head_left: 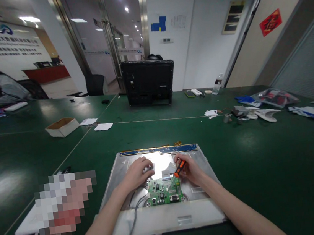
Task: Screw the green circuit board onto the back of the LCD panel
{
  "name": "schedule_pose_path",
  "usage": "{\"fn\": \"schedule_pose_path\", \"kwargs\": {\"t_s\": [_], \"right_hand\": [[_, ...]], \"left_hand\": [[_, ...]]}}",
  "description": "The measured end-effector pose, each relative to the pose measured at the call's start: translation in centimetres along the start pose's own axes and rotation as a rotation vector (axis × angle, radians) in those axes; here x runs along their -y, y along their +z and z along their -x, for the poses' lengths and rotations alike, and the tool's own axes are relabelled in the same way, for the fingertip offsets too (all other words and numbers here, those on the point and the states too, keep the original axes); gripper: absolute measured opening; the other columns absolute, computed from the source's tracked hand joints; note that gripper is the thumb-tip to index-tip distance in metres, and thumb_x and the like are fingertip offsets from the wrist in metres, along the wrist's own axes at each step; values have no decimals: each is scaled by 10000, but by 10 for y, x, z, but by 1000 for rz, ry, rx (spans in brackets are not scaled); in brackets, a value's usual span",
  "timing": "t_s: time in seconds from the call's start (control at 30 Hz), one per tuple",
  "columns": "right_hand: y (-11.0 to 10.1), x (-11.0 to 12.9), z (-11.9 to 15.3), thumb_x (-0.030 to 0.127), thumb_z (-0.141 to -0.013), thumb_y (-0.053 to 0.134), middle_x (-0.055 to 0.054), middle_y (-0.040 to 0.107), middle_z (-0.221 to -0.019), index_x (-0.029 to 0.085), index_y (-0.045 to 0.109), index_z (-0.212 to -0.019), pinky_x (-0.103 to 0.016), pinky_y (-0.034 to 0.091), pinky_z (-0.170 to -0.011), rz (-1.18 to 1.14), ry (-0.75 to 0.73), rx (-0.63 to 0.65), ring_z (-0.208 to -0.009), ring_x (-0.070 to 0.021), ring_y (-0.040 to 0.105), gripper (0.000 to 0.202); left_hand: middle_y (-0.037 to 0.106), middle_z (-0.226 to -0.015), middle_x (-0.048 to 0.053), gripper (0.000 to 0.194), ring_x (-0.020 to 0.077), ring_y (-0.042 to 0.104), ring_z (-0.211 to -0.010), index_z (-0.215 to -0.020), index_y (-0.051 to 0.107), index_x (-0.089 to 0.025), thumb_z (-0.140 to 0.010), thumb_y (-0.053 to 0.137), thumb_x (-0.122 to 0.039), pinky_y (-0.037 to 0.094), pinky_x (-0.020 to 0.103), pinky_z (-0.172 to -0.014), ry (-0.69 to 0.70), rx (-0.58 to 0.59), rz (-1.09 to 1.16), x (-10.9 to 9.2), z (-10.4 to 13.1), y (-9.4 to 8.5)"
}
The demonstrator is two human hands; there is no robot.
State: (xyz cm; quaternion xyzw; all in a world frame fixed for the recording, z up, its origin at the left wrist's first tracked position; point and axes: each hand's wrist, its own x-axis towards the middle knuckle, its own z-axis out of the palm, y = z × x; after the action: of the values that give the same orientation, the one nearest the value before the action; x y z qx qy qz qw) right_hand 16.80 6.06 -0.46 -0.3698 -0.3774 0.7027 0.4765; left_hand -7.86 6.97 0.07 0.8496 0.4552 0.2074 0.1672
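Circuit board (162, 190) lies on a panel (207, 212), just bodyward of the fingers, the right hand (192, 170) closed round a screwdriver (181, 165) slanted inward, probably for reach, the left hand (138, 174) curled, perhaps steadying, its hold unclear.

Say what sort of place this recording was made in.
Most likely an office: a large lettered sign covers the wall at far left, metal-framed glass doors stand beyond the big green table, and a black chair is at its far side.
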Motion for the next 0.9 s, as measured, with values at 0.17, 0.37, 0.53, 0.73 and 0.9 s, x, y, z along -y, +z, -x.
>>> {"fn": "schedule_pose_path", "kwargs": {"t_s": [0.17,0.37,0.53,0.73,0.9], "right_hand": [[0,-1,0,418,-726,573,47,436,-480,214,587,-624,-216,172,-354,24,-34,-12,-365,-68,303,229],[1,-2,0,436,-733,541,45,427,-492,221,581,-620,-221,180,-360,56,-44,-36,-371,-71,290,246],[1,-1,-1,429,-732,536,52,422,-462,219,575,-625,-209,191,-352,82,-37,-25,-367,-73,302,239],[-1,-3,-4,406,-725,540,67,402,-441,202,576,-628,-197,182,-331,69,-38,0,-345,-63,303,229],[-3,-3,-4,397,-724,550,65,412,-465,201,579,-619,-190,180,-322,47,-49,10,-346,-53,306,224]], "left_hand": [[593,-842,35,100,185,531,-828,-841,620,-186,-856,547,-253,383,275,-727,57,-5,41,4,2,4],[614,-872,51,139,183,545,-853,-870,631,-177,-870,494,-157,400,281,-760,102,-5,48,6,3,5],[620,-884,56,164,185,554,-863,-882,636,-179,-864,478,-138,413,285,-767,93,-14,38,10,3,7],[616,-876,58,168,182,556,-839,-877,633,-177,-876,465,-185,422,283,-753,83,-10,40,8,2,7],[618,-864,60,177,184,560,-830,-880,636,-172,-883,466,-222,423,288,-752,66,3,39,4,0,6]]}}
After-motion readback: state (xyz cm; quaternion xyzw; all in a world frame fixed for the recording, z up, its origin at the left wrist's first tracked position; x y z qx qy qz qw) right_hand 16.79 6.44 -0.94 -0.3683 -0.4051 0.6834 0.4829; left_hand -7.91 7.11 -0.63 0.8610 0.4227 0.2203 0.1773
